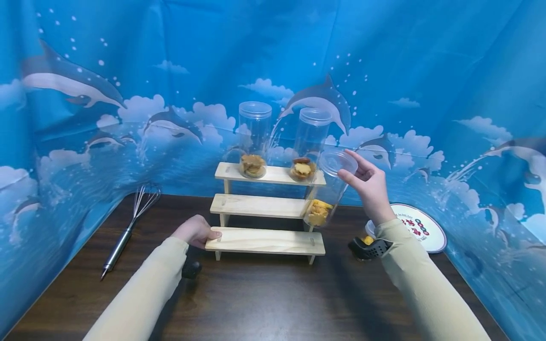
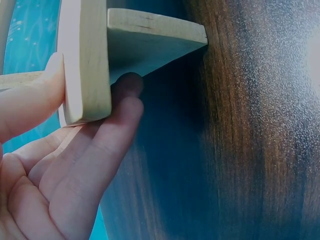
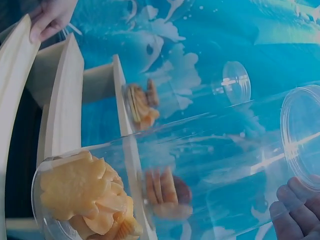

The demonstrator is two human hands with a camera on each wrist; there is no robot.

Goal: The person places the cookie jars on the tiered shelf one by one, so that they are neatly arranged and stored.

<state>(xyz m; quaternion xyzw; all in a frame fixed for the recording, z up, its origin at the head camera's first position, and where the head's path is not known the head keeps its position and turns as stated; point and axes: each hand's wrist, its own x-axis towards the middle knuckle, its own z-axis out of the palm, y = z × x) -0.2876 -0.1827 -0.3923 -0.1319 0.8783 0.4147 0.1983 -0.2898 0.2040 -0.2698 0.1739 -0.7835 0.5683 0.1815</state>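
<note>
A clear lidded jar (image 1: 330,192) with yellow biscuits (image 3: 82,187) at its bottom hangs tilted at the right end of a three-tier wooden stand (image 1: 264,240). My right hand (image 1: 370,183) holds this jar at its lid, thumb and fingers on opposite sides of the rim. On the stand's lowest shelf, my left hand (image 1: 196,231) grips the left end, thumb on top and fingers underneath, as the left wrist view shows. Two more clear jars, one on the left (image 1: 254,139) and one on the right (image 1: 313,142), stand upright on the top shelf with biscuits inside.
A whisk (image 1: 128,232) lies at the table's left. Toward the right, a white oval plate (image 1: 431,232) with red lettering leans near the backdrop. Partly hidden by my right wrist is a small clear container (image 1: 370,228) with something yellow. Blue dolphin cloth (image 1: 273,47) hangs behind the dark table (image 1: 256,303).
</note>
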